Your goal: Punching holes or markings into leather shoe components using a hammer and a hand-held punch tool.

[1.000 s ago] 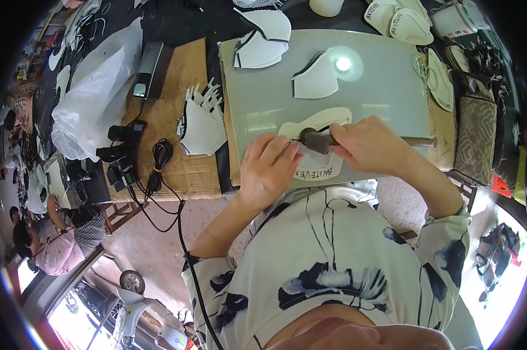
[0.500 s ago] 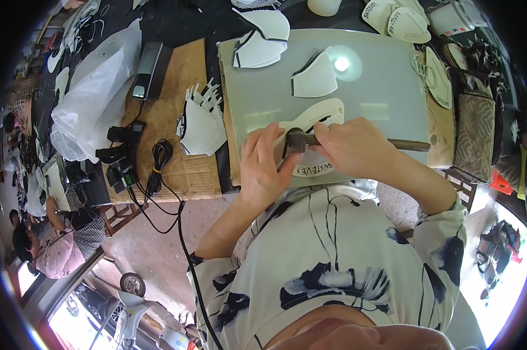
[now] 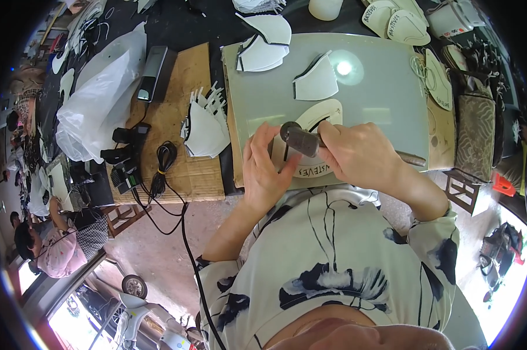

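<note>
The step in hand looks like tapping with a hammer (image 3: 301, 140), done on a flat cream board (image 3: 324, 109) shaped a bit like the bottom of a shoe. That board lies on the big grey slab (image 3: 391, 81), on the side close to the person's tummy, and it has black writing near its lower edge. The right hand (image 3: 359, 151) is wrapped shut around the hammer's handle, quite close to the head, and the rest of the handle pokes out past the hand on the right. The left hand (image 3: 263, 175) is partly open, like a letter C, with the thumb well apart from the bent fingers. It sits at the left edge of the cream board, and I cannot tell if its fingertips press down there. It does not seem to be pinching anything. The hammer's head is right by those fingers (a bit scary for the thumb!), and I cannot tell if it touches the board or hangs just over it. I think the next move calls for a small, careful tap, with the left fingers and thumb kept out from under the head. Farther up the slab lies one white piece (image 3: 317, 81) with a dark edge, and a pile of white pieces (image 3: 208, 133) sits on the brown cardboard (image 3: 187, 175) to the left.
</note>
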### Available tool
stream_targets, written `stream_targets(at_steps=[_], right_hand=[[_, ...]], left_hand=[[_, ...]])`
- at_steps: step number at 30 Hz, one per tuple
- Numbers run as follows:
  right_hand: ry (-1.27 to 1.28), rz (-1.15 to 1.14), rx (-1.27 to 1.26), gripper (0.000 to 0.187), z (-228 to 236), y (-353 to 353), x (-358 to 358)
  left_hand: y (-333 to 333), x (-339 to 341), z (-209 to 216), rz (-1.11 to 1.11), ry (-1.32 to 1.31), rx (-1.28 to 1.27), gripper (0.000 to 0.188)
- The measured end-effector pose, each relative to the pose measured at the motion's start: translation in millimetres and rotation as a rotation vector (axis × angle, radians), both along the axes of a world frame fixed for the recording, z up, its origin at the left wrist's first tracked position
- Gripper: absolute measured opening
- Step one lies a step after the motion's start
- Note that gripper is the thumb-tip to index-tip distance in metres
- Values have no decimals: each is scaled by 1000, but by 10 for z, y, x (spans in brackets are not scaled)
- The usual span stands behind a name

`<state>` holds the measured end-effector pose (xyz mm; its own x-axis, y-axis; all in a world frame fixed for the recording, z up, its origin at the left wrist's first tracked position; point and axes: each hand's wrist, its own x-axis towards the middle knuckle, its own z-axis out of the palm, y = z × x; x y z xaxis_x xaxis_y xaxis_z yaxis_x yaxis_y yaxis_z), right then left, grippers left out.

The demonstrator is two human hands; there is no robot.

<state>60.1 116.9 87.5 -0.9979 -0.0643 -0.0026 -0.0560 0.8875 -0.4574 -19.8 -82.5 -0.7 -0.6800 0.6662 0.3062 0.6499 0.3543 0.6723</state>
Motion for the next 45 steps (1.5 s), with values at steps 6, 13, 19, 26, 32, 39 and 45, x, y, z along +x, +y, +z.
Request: stream_targets(at_steps=[6,13,19,26,32,39,45], right_hand=[[-134,-40,-21,24,-158,106,10],[-195,-189,134,35,-221,284,247],[-153,-249,81,32,-68,390,164],[-25,-329,-47,28,-269,392,233],[-22,-413,-232,31,-568,200,279],[-122,-535,-680,24,-584,326,263],[-326,-547,-1247,20,-492,413,230]], left_hand=[[27,1,56,-33,-17,47,80],[72,-12,93,-90,109,-29,38],[91,-39,134,-78,119,-23,38],[-30,-30,183,25,142,10,31],[-19,-9,172,84,107,-50,15],[87,-114,71,-116,39,-79,16],[349,68,187,-338,188,-70,44]])
